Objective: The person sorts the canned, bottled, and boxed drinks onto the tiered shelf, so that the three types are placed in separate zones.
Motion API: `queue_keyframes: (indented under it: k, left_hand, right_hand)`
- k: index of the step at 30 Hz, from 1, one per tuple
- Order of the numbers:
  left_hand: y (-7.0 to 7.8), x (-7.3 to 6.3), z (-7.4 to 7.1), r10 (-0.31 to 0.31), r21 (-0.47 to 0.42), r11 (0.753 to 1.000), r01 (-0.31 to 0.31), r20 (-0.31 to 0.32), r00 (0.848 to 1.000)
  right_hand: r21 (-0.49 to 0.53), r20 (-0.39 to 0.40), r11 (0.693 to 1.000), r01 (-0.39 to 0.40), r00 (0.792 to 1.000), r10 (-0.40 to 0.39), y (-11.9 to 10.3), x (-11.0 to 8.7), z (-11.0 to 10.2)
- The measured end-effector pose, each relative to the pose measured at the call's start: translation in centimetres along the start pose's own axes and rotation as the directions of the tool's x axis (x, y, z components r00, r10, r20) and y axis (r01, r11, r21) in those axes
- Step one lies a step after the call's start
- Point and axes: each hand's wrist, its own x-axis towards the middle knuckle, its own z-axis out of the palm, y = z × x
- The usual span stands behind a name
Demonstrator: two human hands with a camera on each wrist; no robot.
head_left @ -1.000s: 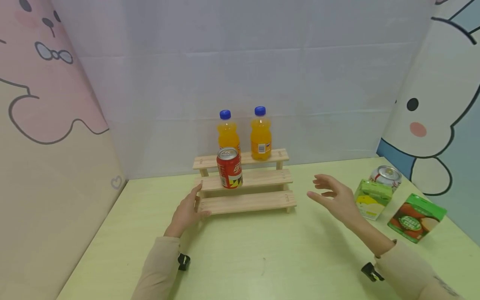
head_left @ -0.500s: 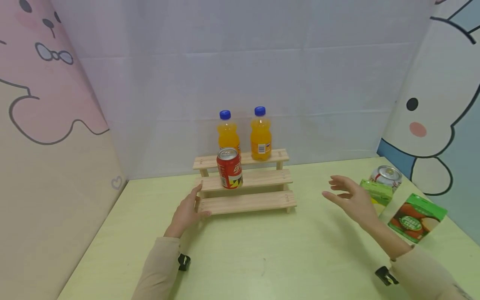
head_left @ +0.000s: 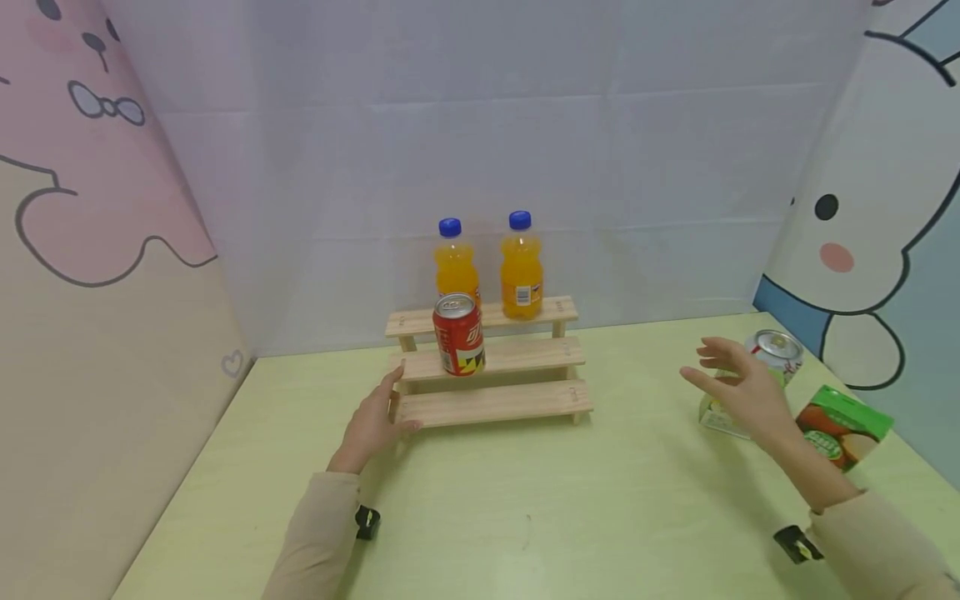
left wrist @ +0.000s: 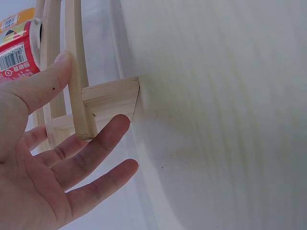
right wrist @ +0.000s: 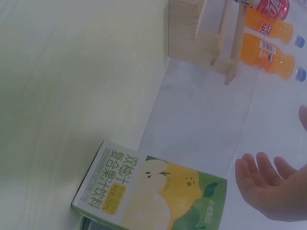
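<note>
A three-step wooden rack point(head_left: 510, 402) stands on the table near the back cloth. My left hand point(head_left: 371, 425) grips its left end, the thumb against the lowest plank point(left wrist: 74, 72) and the fingers around the end. On the middle step sits a red drink can point(head_left: 459, 337), close to that hand. To the right, my right hand point(head_left: 746, 396) is in the air with fingers relaxed and apart, holding nothing. It partly covers a green and yellow juice carton point(head_left: 722, 417); the right wrist view shows this juice carton point(right wrist: 163, 191) below the fingers.
Two orange soda bottles point(head_left: 521, 279) with blue caps stand on the top step. Behind the right hand are a silver-topped can point(head_left: 777, 348) and a green and red juice carton point(head_left: 847, 423), near the table's right edge. A white cloth point(head_left: 637, 167) hangs behind.
My right hand has moved rightward, from beside the rack to over the green and yellow juice carton, staying relaxed. The left hand keeps its place on the rack.
</note>
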Motion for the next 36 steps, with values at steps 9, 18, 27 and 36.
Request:
queue_keyframes:
  k: [9, 18, 27, 36]
  left_hand:
    - [0.0, 0.0, -0.1, -0.015, -0.013, 1.000, 0.015, 0.012, 1.000]
    - [-0.1, 0.1, -0.1, -0.024, -0.023, 0.999, 0.025, 0.018, 1.000]
    - [0.0, -0.1, -0.1, -0.037, -0.035, 0.999, 0.038, 0.027, 0.999]
    - [-0.1, 0.0, 0.1, -0.037, -0.028, 0.999, 0.038, 0.021, 0.999]
  right_hand:
    - [-0.066, -0.062, 0.991, -0.115, 0.992, 0.111, 1.1, 0.9, -2.2]
    - [-0.027, -0.152, 0.980, -0.195, 0.970, 0.189, 3.5, 2.0, -3.8]
    - [-0.095, -0.184, 0.959, -0.268, 0.951, 0.248, 10.1, 3.9, -4.9]
    - [-0.218, 0.017, 0.952, -0.217, 0.974, 0.226, 5.8, 3.8, -7.0]
